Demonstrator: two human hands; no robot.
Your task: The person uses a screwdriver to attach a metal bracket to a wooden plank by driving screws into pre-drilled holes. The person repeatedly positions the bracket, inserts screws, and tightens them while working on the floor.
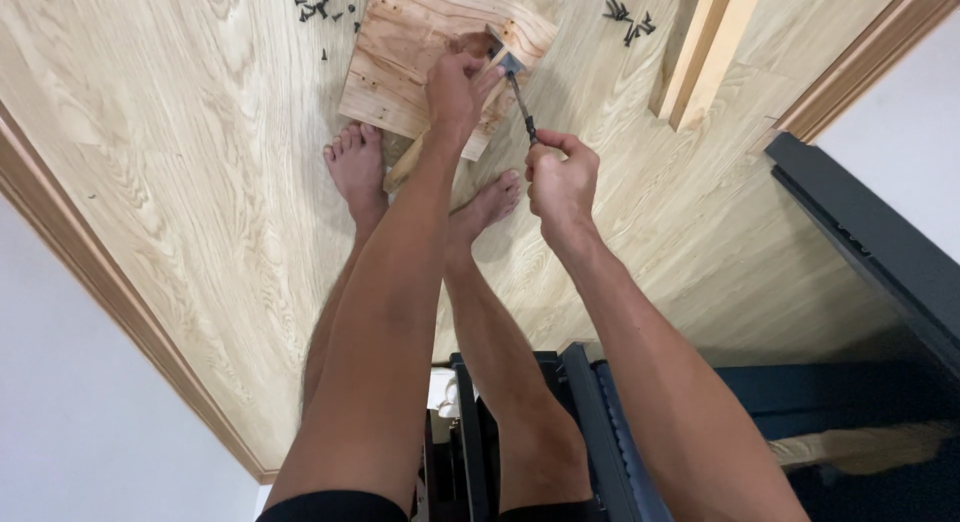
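Pale wood-grain flooring [180, 162] fills the view from above, bordered by a wooden skirting strip along a white wall on the left and another on the upper right, with a dark blue frame [880, 252] at the right edge and lower centre. Seen from a head camera looking straight down, a person sits with bare legs stretched forward, both bare feet [357, 167] resting on the floor just below a small plywood board [400, 52].

The left hand [455, 87] is curled over the right-hand corner of the plywood board, fingers pressed together and gripping down where a small metal bracket [508, 62] sits at the board's edge. The right hand [562, 182] is closed in a fist around the handle of a thin dark screwdriver [522, 107]; the handle itself is hidden inside the fist.

The screwdriver's long axis runs diagonally, from the right hand up and slightly left to its tip at the metal bracket, just beside the left hand's fingertips. The bracket lies ahead of the right hand, away from the body, and the left hand is the nearer of the two, apparently touching it.

A narrow strip of wood [410, 162] pokes out from under the board between the feet. Two scatters of small black screws [318, 10] lie on the floor, one left of the board and one right of it [628, 17]. Two pale wooden battens [700, 52] lie side by side further right
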